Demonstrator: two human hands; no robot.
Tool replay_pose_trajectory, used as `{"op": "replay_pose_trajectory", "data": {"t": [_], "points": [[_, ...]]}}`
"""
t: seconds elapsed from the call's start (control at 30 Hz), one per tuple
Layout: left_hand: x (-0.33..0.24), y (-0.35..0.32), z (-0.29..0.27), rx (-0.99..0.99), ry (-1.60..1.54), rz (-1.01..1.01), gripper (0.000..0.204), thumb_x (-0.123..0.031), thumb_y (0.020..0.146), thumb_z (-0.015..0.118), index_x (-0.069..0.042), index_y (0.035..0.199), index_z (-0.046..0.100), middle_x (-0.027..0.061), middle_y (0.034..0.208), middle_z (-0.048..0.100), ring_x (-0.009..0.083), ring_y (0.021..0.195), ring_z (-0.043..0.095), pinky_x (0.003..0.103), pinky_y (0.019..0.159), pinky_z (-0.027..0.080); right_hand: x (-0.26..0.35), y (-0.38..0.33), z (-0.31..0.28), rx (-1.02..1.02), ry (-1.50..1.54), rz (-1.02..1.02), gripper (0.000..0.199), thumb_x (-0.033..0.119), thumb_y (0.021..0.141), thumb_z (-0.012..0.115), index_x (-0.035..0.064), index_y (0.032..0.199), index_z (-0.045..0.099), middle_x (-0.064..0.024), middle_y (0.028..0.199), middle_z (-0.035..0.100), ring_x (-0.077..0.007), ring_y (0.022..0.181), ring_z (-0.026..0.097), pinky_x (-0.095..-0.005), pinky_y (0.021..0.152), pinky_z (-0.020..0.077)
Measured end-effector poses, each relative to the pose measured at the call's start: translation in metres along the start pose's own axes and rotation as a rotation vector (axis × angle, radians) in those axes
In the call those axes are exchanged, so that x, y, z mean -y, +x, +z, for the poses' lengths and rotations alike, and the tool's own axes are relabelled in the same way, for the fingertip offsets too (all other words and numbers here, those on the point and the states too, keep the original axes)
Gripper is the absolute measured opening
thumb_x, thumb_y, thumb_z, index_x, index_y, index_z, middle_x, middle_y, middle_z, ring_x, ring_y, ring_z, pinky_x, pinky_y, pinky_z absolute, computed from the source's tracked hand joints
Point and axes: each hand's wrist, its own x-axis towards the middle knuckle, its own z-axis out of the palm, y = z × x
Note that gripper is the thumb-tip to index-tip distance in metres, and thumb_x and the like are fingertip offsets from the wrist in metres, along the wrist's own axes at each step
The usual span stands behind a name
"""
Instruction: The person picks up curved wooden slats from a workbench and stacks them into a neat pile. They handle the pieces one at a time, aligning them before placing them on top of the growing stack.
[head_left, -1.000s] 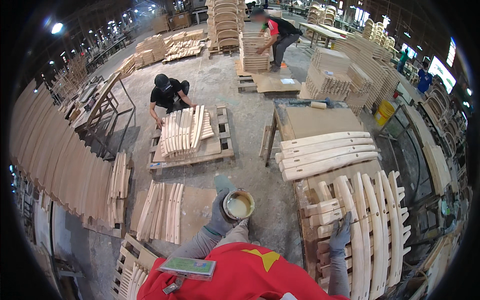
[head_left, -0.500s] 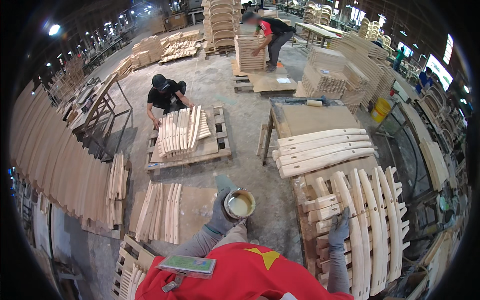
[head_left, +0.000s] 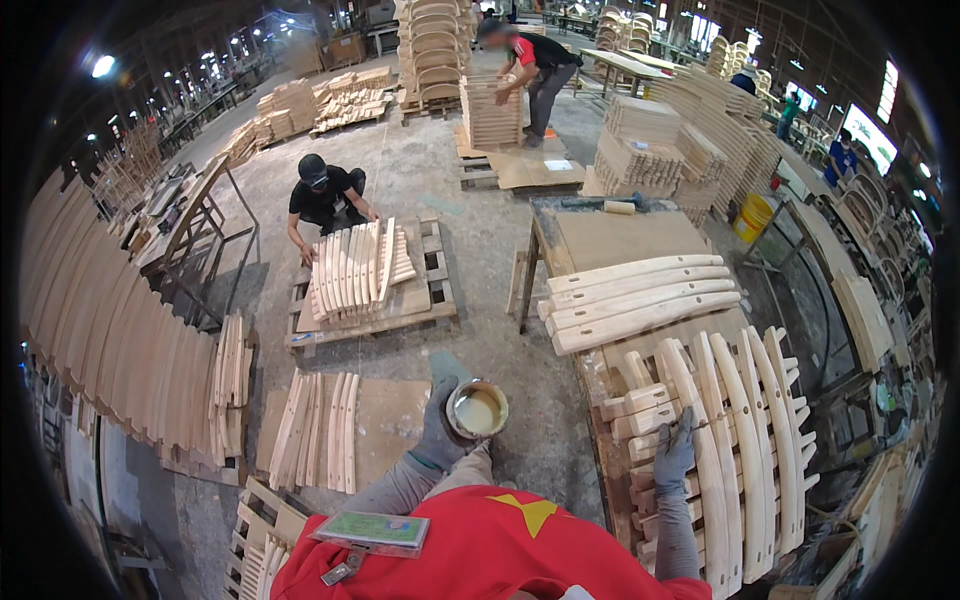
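Observation:
My left hand (head_left: pixel 440 432), in a grey glove, is closed around a round can (head_left: pixel 477 408) of cream-coloured liquid. The can is tilted enough to show its inside. My right hand (head_left: pixel 675 456), gloved in grey too, rests at the left edge of a curved wooden slat (head_left: pixel 703 440). Its fingers are stretched toward the slat, with the thumb apart, and I see nothing held in them. Several such slats with small holes lie side by side over crosswise wooden pieces (head_left: pixel 638 402) on the table at my right.
More slats (head_left: pixel 645 300) lie crosswise farther up this table. Slats on cardboard (head_left: pixel 395 425) lie on the floor at left. Beyond, a person (head_left: pixel 325 195) crouches at a loaded pallet (head_left: pixel 435 305); another person (head_left: pixel 540 75) bends over a stack. A yellow bucket (head_left: pixel 755 217) stands at right.
My right hand has shifted slightly along the slat, its fingers a little more spread. The can stays in my left hand. The standing person at the far stack has moved their hands.

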Motion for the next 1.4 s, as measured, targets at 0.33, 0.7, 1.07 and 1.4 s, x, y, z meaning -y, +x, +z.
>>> {"op": "replay_pose_trajectory", "data": {"t": [0.33, 0.7, 1.07, 1.4], "points": [[-0.0023, -0.0063, 0.0013, -0.017, 0.066, 0.008, 0.050, -0.046, 0.092, 0.042, -0.008, 0.121, 0.055, 0.0099, 0.119, 0.058, 0.0276, 0.110, 0.056, 0.045, 0.093, 0.048, 0.0059, 0.0012, -0.0003, 0.020, 0.002, 0.003, 0.052, 0.019, 0.094, 0.052, -0.0010, 0.138, 0.035, -0.0257, 0.137, 0.041, -0.0420, 0.122, 0.045, -0.0429, 0.096, 0.0425], [0.0003, -0.0078, -0.0005, -0.039, 0.059, 0.014, 0.050, -0.046, 0.092, 0.041, -0.008, 0.122, 0.054, 0.0107, 0.119, 0.058, 0.0282, 0.110, 0.057, 0.047, 0.094, 0.047, 0.0019, 0.0006, 0.0012, 0.022, 0.022, 0.001, 0.052, 0.018, 0.092, 0.055, -0.0013, 0.137, 0.036, -0.0249, 0.137, 0.042, -0.0409, 0.118, 0.049, -0.0421, 0.093, 0.0449], [0.0003, -0.0017, -0.0038, -0.039, -0.001, -0.035, 0.051, -0.047, 0.092, 0.041, -0.007, 0.120, 0.055, 0.0107, 0.117, 0.059, 0.0291, 0.108, 0.057, 0.048, 0.093, 0.047, -0.0004, 0.0013, 0.0017, -0.014, 0.006, -0.054, 0.052, 0.020, 0.093, 0.055, -0.0003, 0.137, 0.037, -0.0251, 0.135, 0.044, -0.0404, 0.118, 0.049, -0.0418, 0.093, 0.0446], [0.0014, -0.0016, -0.0008, -0.025, 0.009, -0.018, 0.053, -0.045, 0.092, 0.041, -0.004, 0.121, 0.054, 0.0128, 0.118, 0.059, 0.0301, 0.111, 0.056, 0.045, 0.095, 0.045, 0.0017, 0.0003, 0.0024, 0.011, 0.003, -0.018, 0.052, 0.020, 0.093, 0.055, -0.0008, 0.137, 0.037, -0.0256, 0.135, 0.044, -0.0411, 0.118, 0.048, -0.0424, 0.094, 0.0442]]}}
